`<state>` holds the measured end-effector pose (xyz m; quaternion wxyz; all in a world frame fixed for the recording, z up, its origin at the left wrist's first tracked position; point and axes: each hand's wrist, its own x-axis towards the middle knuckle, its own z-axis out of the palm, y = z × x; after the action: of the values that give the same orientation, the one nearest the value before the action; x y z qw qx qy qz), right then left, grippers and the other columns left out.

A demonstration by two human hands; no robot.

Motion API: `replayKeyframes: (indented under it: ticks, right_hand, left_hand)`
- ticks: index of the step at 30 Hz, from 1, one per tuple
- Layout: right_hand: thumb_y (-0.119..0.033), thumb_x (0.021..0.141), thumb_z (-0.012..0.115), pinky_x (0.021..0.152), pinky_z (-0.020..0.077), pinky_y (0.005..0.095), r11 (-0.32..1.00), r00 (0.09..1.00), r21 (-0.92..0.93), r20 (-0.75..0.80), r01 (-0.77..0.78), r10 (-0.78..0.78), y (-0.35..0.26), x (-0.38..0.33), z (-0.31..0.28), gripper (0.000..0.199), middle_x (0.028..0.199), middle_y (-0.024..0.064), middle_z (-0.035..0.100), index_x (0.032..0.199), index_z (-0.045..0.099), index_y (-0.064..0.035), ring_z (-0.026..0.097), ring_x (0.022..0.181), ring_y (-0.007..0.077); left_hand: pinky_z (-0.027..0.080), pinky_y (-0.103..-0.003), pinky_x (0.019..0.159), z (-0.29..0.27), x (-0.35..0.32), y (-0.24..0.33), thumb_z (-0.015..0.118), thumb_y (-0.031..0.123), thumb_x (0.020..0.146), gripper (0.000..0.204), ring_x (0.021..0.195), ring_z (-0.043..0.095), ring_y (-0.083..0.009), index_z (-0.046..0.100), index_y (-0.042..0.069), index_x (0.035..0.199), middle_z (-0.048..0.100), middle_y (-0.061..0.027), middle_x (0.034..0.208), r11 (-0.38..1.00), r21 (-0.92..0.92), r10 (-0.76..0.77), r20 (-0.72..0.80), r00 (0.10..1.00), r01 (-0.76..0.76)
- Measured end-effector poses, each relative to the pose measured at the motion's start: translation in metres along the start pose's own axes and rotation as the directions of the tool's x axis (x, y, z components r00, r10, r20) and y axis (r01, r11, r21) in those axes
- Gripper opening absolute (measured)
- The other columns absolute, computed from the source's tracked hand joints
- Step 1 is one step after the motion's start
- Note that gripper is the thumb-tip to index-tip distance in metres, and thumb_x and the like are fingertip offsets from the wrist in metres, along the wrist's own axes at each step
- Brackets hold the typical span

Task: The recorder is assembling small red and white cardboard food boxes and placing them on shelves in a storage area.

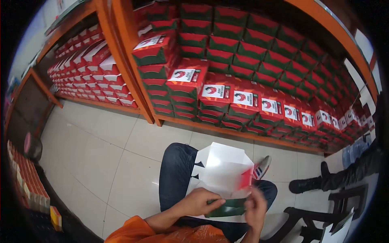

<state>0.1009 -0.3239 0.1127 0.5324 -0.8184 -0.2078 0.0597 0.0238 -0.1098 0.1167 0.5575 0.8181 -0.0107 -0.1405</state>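
Observation:
A white cardboard box blank (225, 168) with red and green printed panels lies half-folded over my lap. My left hand (201, 201) pinches its lower green edge with thumb and fingers. Blurred by motion, my right hand (256, 208) holds the box's lower right corner near a red flap. I am seated, my knees in dark jeans (176, 170) under the box, orange sleeves at the lower edge.
Orange wooden shelves (125, 48) packed with stacks of red and green boxes (243, 60) fill the wall ahead. Another person's dark-trousered legs and black shoe (306, 185) reach in from the right. More boxes (28, 182) line the left floor edge. Flat printed sheets (324, 214) lie at lower right.

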Motion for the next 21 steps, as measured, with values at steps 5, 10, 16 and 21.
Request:
replayKeyframes:
  ticks: [5,10,16,21]
  right_hand:
    - [-0.022,0.075,0.080,0.050,0.0442,0.0277,0.967,0.912,-0.189,0.400,0.172,-0.084,-0.027,0.006,0.001,0.032,0.059,0.0086,0.060,0.100,0.069,-0.0055,0.057,0.049,0.0139]
    - [-0.015,0.072,0.083,0.044,0.0393,0.0236,0.961,0.938,-0.161,0.302,0.225,-0.169,-0.038,-0.004,0.008,0.031,0.056,0.0081,0.057,0.096,0.069,-0.0013,0.052,0.046,0.0077]
    - [-0.018,0.068,0.086,0.044,0.0380,0.0266,0.975,0.996,-0.220,0.066,-0.042,0.058,-0.036,-0.006,0.004,0.046,0.055,0.0060,0.053,0.107,0.066,-0.0019,0.047,0.046,0.0140]
    - [-0.035,0.059,0.087,0.071,0.0472,0.0376,0.866,0.872,-0.319,0.433,0.386,-0.228,-0.035,-0.005,-0.010,0.068,0.089,0.0090,0.062,0.115,0.064,-0.0034,0.058,0.082,0.0269]
  left_hand:
    - [0.044,-0.031,0.055,0.008,0.002,-0.032,0.059,0.010,0.080,0.014,0.053,0.058,-0.0209,0.069,0.001,0.074,0.061,-0.0134,0.060,0.986,0.028,0.169,-0.197,0.966,-0.166]
    - [0.041,-0.029,0.054,-0.006,0.009,-0.038,0.059,0.009,0.080,0.014,0.054,0.049,-0.0109,0.067,-0.002,0.073,0.055,-0.0088,0.056,0.957,-0.183,0.215,-0.075,0.974,-0.225]
    - [0.037,-0.029,0.053,0.000,0.005,-0.027,0.061,0.008,0.082,0.020,0.056,0.044,-0.0083,0.057,-0.004,0.067,0.049,-0.0062,0.055,0.917,-0.314,0.246,-0.036,0.969,-0.244]
    - [0.041,-0.029,0.054,-0.017,0.013,-0.015,0.069,0.015,0.085,0.021,0.061,0.050,-0.0098,0.058,-0.003,0.083,0.057,-0.0082,0.068,0.796,-0.359,0.580,0.220,0.785,-0.488]
